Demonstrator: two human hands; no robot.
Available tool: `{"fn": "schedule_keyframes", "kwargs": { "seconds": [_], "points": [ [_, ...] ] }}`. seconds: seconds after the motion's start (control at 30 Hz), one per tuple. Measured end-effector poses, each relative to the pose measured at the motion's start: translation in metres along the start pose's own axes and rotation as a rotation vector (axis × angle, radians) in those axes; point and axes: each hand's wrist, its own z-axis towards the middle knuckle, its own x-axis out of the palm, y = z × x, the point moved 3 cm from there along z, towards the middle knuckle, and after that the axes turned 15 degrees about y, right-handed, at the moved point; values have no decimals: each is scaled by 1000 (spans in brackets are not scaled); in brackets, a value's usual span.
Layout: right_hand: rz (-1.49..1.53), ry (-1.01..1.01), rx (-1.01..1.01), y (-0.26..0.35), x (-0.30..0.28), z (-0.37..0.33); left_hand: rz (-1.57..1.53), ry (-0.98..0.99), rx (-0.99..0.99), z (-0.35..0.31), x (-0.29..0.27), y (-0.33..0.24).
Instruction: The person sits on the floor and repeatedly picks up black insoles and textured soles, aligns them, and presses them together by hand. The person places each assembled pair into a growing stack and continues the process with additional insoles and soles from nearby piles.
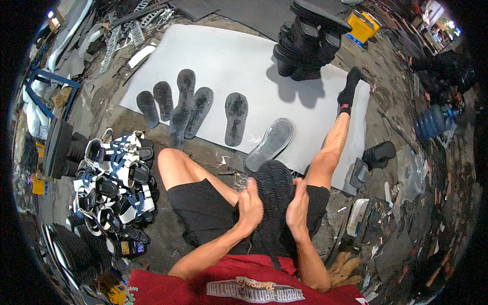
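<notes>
Between my two hands is a black shoe sole (275, 195) with a wavy tread facing up, over my lap. My left hand (250, 207) grips its left edge, thumb uppermost. Along the opposite edge my right hand (298, 207) is closed in the same way. Just beyond the tread lies a grey sole (270, 144) with a pale rim line, on a white sheet (218, 56). A single dark insole-shaped piece (236, 119) rests to its left. Further left, several similar pieces (201, 112) lie on and over the sheet's edge, some overlapping.
At left sits a heap of white and dark strapped sandals (118, 183). A stack of black soles (307, 43) stands on the sheet's far right, near a yellow container (362, 28). My outstretched foot (349, 89) rests on the sheet. Scraps litter the right side around a dark block (379, 155).
</notes>
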Motion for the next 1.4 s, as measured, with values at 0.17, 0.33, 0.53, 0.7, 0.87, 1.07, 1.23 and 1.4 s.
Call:
{"fn": "schedule_keyframes", "kwargs": {
  "seconds": [0.17, 0.33, 0.53, 0.7, 0.87, 1.07, 1.23, 1.4],
  "points": [
    [-59, -99, 87, -30, 27, -28, 55, 99, -15, -46, 13, 8],
    [44, -86, 98, -18, 23, -7, 238, 83, 175, -33, -1, -17],
    [12, -72, -151, 33, 5, 15, 168, -47, 292, 25, -9, -65],
    [-122, -159, -118, 22, 17, 15, 121, -82, 359, 27, -2, -83],
    [-102, -201, -164, 5, 27, 28, 190, -103, 214, 9, 10, -46],
    [-24, -215, -200, -6, 40, 34, 115, -122, 155, 28, -2, -44],
    [-53, -172, -134, -13, 53, 25, 1, -187, 153, 26, -1, -38],
    [-53, -206, -110, -39, 66, 26, 64, -208, 88, 10, -1, -2]
  ]
}}
